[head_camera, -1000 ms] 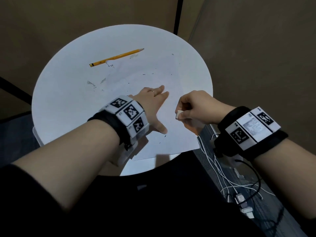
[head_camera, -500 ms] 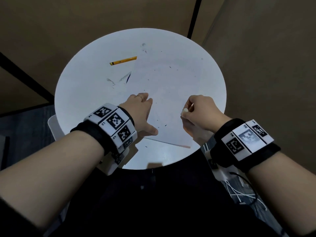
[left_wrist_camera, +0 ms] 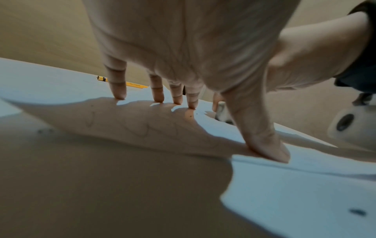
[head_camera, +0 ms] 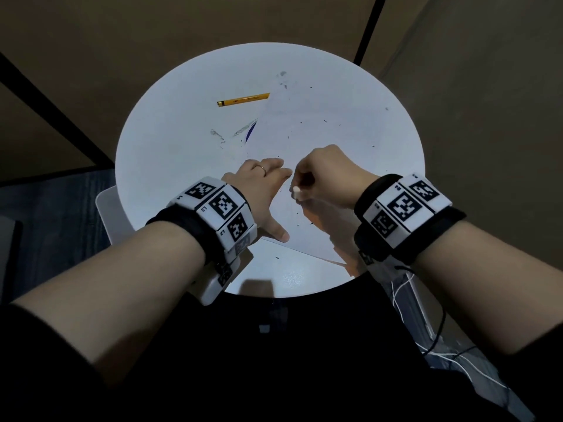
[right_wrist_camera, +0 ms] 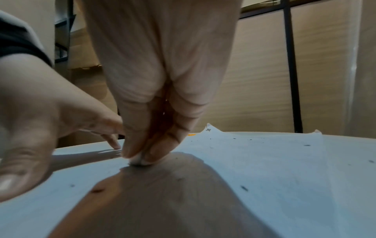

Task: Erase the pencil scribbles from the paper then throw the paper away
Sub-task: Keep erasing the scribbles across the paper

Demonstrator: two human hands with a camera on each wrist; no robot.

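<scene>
Your sheet of paper lies flat on the round white table, turned at an angle so that one corner points toward the table's near edge and another reaches toward its far side. Your left hand is spread on the paper's near left part, fingers straight and splayed, with the fingertips and the thumb pressing down on the sheet; it grips nothing. Just to the right of it on the paper, your right hand has its fingers curled tightly, pinching a small white eraser between the thumb and fingertips. The eraser's lower end touches the paper, right beside the left hand's index finger. Small dark crumbs are scattered over the paper around both hands, and a few lie on the bare table near the paper's near corner. Faint grey smudges mark the table just left of the paper's left edge. A yellow pencil rests on the table beyond the paper's left edge, its tip end hidden under the sheet. Past the table's near right rim, white cables lie on the floor.
</scene>
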